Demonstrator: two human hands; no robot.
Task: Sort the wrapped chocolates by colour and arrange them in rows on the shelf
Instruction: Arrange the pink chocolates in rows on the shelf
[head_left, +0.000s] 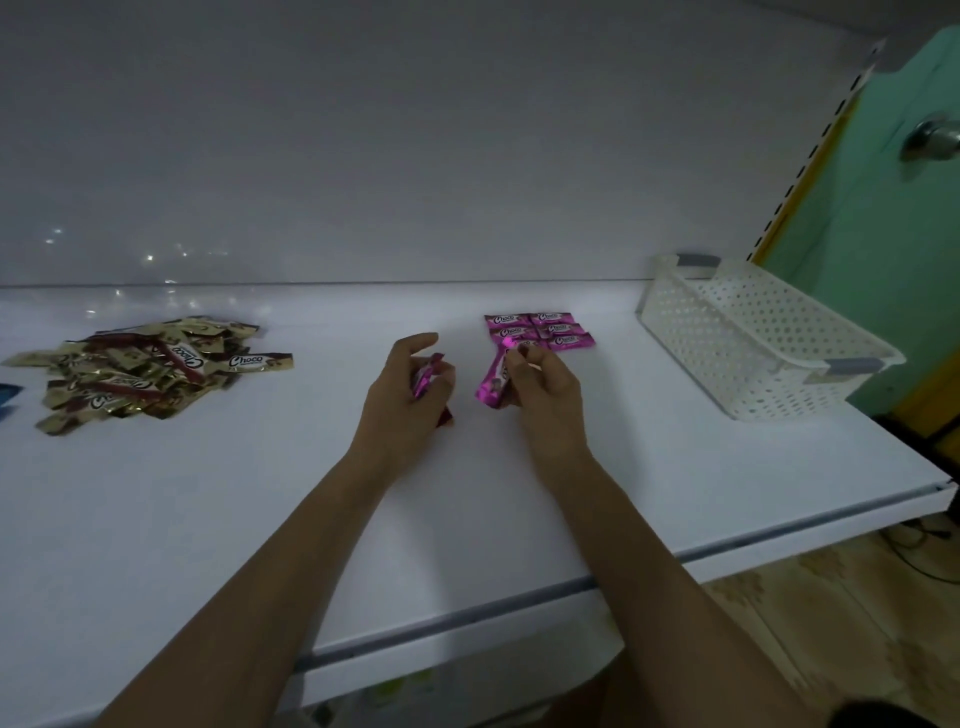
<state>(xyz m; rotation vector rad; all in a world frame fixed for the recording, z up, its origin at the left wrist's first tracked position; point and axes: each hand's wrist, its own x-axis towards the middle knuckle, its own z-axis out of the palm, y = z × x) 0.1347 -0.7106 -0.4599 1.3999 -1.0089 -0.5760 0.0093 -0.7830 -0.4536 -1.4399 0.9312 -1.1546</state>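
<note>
Pink-wrapped chocolates (553, 328) lie in rows on the white shelf (519, 493): the pink group is being set out. The right hand (548, 397) pinches one pink bar (491, 384) in curled fingers (523, 359) at the rows' near edge; the left hand (402, 400) grips a spare bundle (426, 378). Next move, likely: lay the bar flush beside its neighbours. The gold pile (150, 369), far left, lies unsorted.
</note>
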